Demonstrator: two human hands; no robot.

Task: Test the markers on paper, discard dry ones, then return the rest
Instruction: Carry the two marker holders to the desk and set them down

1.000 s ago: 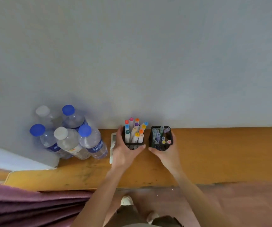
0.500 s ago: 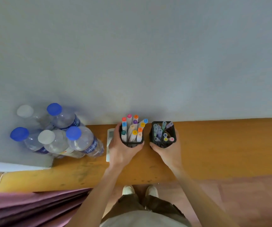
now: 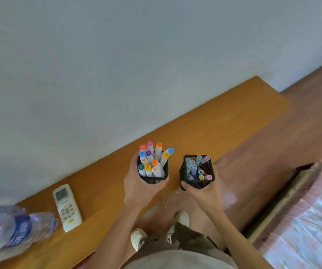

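My left hand [image 3: 138, 188] grips a black mesh cup [image 3: 163, 172] packed with several white markers [image 3: 152, 160] with coloured caps. My right hand [image 3: 207, 191] grips a second black mesh cup [image 3: 183, 172] holding several thinner pastel pens [image 3: 193, 167]. Both cups are lifted off the orange wooden shelf [image 3: 204, 131] and held in front of my body, side by side, a small gap between them. No paper is in view.
A white remote control [image 3: 67, 207] lies on the shelf to the left. Plastic water bottles [image 3: 10, 230] stand blurred at the lower left. A grey wall rises behind the shelf. Pink patterned bedding [image 3: 307, 220] lies at the right, over a brown floor [image 3: 272, 152].
Both hands have lifted the two cups off the shelf and drawn them toward my body. My head has turned right, so the bottles slid to the left edge and the remote came into full view.
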